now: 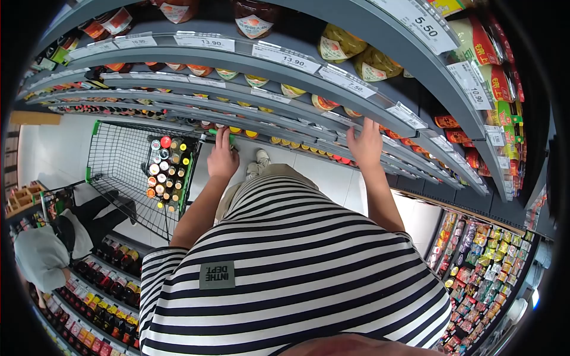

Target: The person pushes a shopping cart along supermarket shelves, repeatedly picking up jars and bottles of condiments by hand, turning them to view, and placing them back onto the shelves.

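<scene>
My left hand (223, 159) is beside the near upper corner of a wire shopping cart (122, 151). Its fingers are bent over a green piece (231, 139) that looks like part of the cart's handle; the grip is partly hidden. Several bottles and jars (166, 172) with mixed caps stand together in the cart. My right hand (366, 144) reaches up to the front edge of a grey shelf (332, 121), thumb and fingers apart and nothing visible in them. Whether it touches the shelf edge, I cannot tell. Small jars (325, 103) sit on the shelf close by.
Tiers above hold larger jars (254, 19) behind price tags (285, 59). Hanging packets (502, 83) line the right side. Behind me stands a rack of small packets (484, 267). At left, another person (41, 252) bends beside shelves of dark bottles (113, 285).
</scene>
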The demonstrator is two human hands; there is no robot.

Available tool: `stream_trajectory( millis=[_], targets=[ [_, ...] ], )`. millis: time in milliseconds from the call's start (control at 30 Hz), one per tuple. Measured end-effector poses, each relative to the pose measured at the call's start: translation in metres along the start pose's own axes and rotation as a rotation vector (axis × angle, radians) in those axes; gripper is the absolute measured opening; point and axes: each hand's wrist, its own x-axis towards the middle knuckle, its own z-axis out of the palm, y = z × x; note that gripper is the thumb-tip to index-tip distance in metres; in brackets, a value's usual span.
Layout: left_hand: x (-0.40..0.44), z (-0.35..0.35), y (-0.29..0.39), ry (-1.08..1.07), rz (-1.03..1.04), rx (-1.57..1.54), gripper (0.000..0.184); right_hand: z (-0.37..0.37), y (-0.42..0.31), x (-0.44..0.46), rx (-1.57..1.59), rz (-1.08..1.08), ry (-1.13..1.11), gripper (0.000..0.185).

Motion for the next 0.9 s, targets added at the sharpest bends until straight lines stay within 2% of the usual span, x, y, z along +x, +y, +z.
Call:
stream_trajectory(
  millis=[200,300,400,467,600,767,900],
  targets=[
    [-0.001,0.000,0.002,0.016,-0.013,0.029,0.078,-0.018,-0.020,0.004,0.165,0.122,-0.107,0.049],
    [0.001,0.004,0.000,0.037,-0.013,0.036,0.077,-0.027,-0.026,0.008,0.148,0.089,-0.047,0.044],
    [0.005,0.005,0.001,0.047,-0.024,0.035,0.076,-0.023,-0.013,0.017,0.017,0.056,-0.128,0.036],
    [0.001,0.010,-0.003,0.071,-0.014,0.049,0.074,-0.017,-0.005,0.020,-0.143,-0.070,-0.120,0.035],
    [0.001,0.005,0.003,0.013,-0.054,0.092,0.075,-0.028,-0.004,0.023,-0.157,-0.035,-0.227,0.038],
    [0.003,0.003,0.007,0.014,-0.069,0.104,0.075,-0.027,0.004,0.027,-0.119,-0.156,-0.116,0.026],
    [0.001,0.007,0.005,0.090,-0.034,0.110,0.072,-0.011,0.020,0.019,-0.076,-0.143,-0.136,0.028]
  ],
)
